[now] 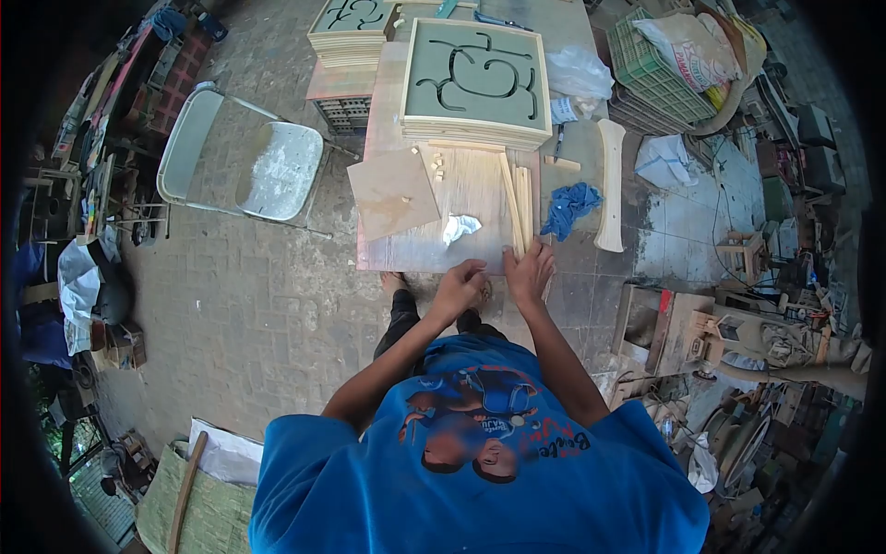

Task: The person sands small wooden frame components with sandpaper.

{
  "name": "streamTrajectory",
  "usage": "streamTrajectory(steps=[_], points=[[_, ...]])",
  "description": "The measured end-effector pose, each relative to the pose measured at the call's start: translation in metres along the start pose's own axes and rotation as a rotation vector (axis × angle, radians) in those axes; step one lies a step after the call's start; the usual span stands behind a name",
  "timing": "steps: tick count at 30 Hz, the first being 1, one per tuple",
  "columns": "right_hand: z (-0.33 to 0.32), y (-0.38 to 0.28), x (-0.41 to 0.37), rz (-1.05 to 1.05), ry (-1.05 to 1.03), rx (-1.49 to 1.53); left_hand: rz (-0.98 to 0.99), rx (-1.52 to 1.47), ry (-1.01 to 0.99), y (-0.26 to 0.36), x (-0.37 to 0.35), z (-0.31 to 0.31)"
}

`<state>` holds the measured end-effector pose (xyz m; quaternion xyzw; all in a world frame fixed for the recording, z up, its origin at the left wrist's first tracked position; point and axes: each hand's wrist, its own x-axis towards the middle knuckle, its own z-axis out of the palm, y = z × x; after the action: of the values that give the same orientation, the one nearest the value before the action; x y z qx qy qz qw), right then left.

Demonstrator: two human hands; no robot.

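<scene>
My right hand (530,271) is at the near edge of the work table (392,251), its fingers around the near ends of several thin pale wooden strips (520,208). My left hand (458,292) is just off the same edge, fingers curled together; whether anything is in them is hidden. Ahead lies a crumpled white piece (460,228), with small wooden blocks (437,168) beyond it. A flat brown board (395,197) rests at the left. Behind these stands a stack of wood-framed panels (474,78), the top one grey-green with dark curved shapes.
A second stack of framed panels (351,20) is at the back left. To the right lie a blue cloth (572,209), a long pale wooden piece (610,185) and a clear plastic bag (580,74). A metal chair (284,171) stands left; green crates (646,69) stand right.
</scene>
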<state>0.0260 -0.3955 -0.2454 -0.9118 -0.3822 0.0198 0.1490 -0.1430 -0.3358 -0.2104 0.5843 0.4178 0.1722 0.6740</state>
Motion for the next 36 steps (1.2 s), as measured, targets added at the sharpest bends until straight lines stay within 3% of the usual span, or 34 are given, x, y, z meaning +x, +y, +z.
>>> streamTrajectory(steps=[5, 12, 14, 18, 21, 27, 28, 30, 34, 36], points=[[-0.006, -0.004, -0.008, -0.064, 0.104, 0.073, 0.020, 0.094, 0.020, -0.002, -0.004, 0.008], [-0.018, 0.005, -0.001, -0.131, 0.070, 0.115, 0.061, 0.152, 0.112, -0.007, 0.019, 0.023], [-0.022, 0.004, -0.003, -0.004, -0.138, 0.267, 0.068, 0.206, 0.147, -0.010, 0.026, 0.027], [-0.029, -0.013, -0.019, 0.019, -0.147, 0.256, 0.155, 0.152, 0.228, -0.006, 0.050, 0.046], [-0.028, -0.020, -0.022, 0.024, -0.268, 0.160, 0.272, 0.352, 0.234, 0.000, 0.068, 0.057], [-0.058, -0.021, -0.018, -0.022, -0.281, 0.197, 0.265, 0.441, 0.239, -0.007, 0.083, 0.068], [-0.053, -0.009, -0.019, -0.016, -0.287, 0.198, 0.259, 0.443, 0.234, -0.012, 0.084, 0.068], [-0.036, 0.029, -0.011, 0.025, -0.074, 0.382, 0.313, 0.440, 0.250, -0.019, 0.090, 0.067], [-0.018, 0.077, 0.015, -0.038, -0.142, 0.423, 0.341, 0.402, 0.268, -0.009, 0.091, 0.068], [-0.009, 0.082, 0.022, -0.212, -0.301, 0.531, 0.269, 0.385, 0.256, -0.002, 0.090, 0.071]])
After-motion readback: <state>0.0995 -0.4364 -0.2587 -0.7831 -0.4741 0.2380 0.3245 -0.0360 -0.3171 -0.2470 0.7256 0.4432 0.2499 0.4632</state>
